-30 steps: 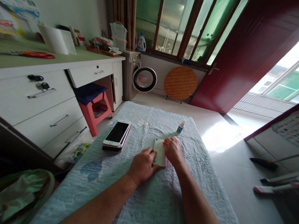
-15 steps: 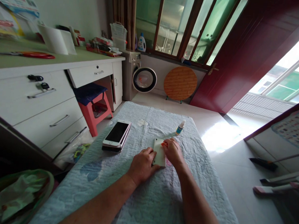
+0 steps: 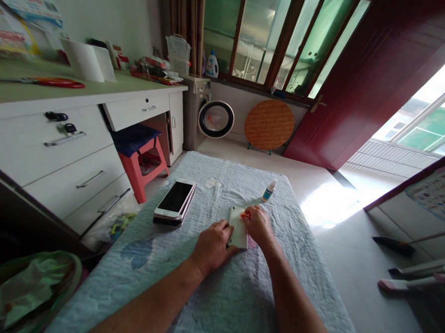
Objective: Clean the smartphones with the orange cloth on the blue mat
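A white phone [image 3: 237,232] lies back side up on the quilted cloth in front of me. My left hand [image 3: 213,243] is closed about its left and lower edges, fingers on the side and thumb at the bottom. Pinched in my right hand [image 3: 258,224] is a small orange piece [image 3: 244,215], pressed against the upper right of the phone's back. Most of that piece is hidden by the fingers, so its kind does not show. Beyond my right hand stands a small spray bottle [image 3: 268,191] with a blue label. A stack of phones [image 3: 176,198] rests to the left.
The light blue quilted cloth [image 3: 145,291] covers the surface under my arms. A white desk [image 3: 55,153] stands at left, a red stool [image 3: 138,179] beside it. A basket [image 3: 75,278] holding plastic bags sits lower left. Behind are a washing machine [image 3: 193,115] and a round wooden tabletop [image 3: 269,124].
The whole view has shifted very slightly. Both hands keep their places on the phone, and the orange piece stays at nearly the same spot.
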A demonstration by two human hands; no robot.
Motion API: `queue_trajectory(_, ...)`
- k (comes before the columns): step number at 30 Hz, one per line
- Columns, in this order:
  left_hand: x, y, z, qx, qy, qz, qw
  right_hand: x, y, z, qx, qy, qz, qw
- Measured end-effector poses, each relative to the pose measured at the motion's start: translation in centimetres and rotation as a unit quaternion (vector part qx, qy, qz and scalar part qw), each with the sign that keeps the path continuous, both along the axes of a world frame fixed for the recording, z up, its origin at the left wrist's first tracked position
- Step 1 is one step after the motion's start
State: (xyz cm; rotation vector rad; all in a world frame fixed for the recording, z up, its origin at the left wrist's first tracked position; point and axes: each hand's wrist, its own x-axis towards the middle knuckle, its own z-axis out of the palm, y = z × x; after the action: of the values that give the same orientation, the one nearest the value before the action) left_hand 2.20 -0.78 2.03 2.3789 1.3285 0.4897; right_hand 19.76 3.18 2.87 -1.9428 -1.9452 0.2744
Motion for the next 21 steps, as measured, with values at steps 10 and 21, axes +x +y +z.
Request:
queue_trajectory(10,0.1,0.1,0.0,-0.007,0.004,-0.001,1.000,-0.2,-2.0,2.4,-0.102,-0.068,0.065,0.990)
queue_trajectory(21,-0.1,0.0,0.0,0.008,0.005,-0.002,1.000,-0.6,-3.5,3.3,-0.153,-0.086,0.121,0.977)
